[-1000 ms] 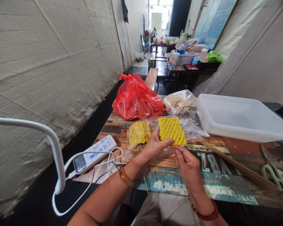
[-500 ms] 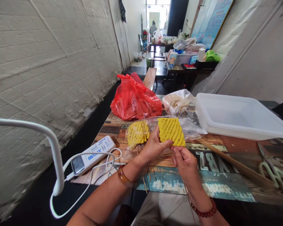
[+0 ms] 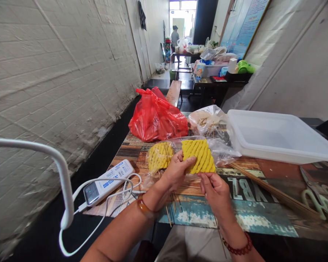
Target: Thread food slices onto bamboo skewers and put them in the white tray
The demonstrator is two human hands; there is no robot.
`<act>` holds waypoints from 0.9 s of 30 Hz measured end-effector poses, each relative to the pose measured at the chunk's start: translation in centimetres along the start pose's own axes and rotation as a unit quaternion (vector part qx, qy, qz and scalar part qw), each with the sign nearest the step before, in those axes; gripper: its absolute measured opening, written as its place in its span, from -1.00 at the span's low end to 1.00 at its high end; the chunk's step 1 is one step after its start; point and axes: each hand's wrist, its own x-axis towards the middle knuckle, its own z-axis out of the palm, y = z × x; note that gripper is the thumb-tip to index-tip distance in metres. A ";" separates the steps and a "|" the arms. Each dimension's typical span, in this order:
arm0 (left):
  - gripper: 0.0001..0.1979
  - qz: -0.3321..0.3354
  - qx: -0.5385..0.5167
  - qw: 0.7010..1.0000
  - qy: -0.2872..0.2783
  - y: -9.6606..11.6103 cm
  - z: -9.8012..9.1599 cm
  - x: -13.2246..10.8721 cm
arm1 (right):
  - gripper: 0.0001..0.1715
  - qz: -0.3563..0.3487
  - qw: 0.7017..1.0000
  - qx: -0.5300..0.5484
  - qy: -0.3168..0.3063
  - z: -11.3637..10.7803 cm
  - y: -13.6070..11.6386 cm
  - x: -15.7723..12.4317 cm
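My left hand (image 3: 179, 165) grips a flat yellow slab (image 3: 199, 154) with slanting grooves, probably scored tofu, its thumb lying across the face. Below the slab's lower edge, my right hand (image 3: 214, 187) pinches a thin bamboo skewer (image 3: 220, 234) whose lower part runs down past the wrist. The skewer's tip is hidden by the fingers and slab, so I cannot tell how far in it is. Beside my left hand, another grooved yellow piece (image 3: 159, 154) lies in clear plastic on the table, with skewer sticks (image 3: 168, 214) pointing toward me.
Behind the slab sit a red plastic bag (image 3: 157, 116) and a clear bag (image 3: 207, 118) with pale contents. A white tub (image 3: 278, 133) stands right, near a skewer bundle (image 3: 273, 189) and scissors (image 3: 317, 203). Left lies a white power bank (image 3: 109, 182) with a cable.
My left thumb has shifted from the slab's lower edge up onto its face, and the slab has tilted slightly. My right hand stays just below it. The distant person now appears more upright.
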 end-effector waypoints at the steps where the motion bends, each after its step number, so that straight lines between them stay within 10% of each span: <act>1: -0.64 -0.006 -0.014 1.000 0.008 0.1 0.0 0.0 | -0.62 -0.003 1.000 -0.005 -0.002 0.0 0.0 0.0; 27: -0.61 -0.042 -0.053 0.998 0.018 0.5 0.2 -0.1 | -0.71 0.012 0.999 0.019 -0.027 0.1 -0.3 -0.4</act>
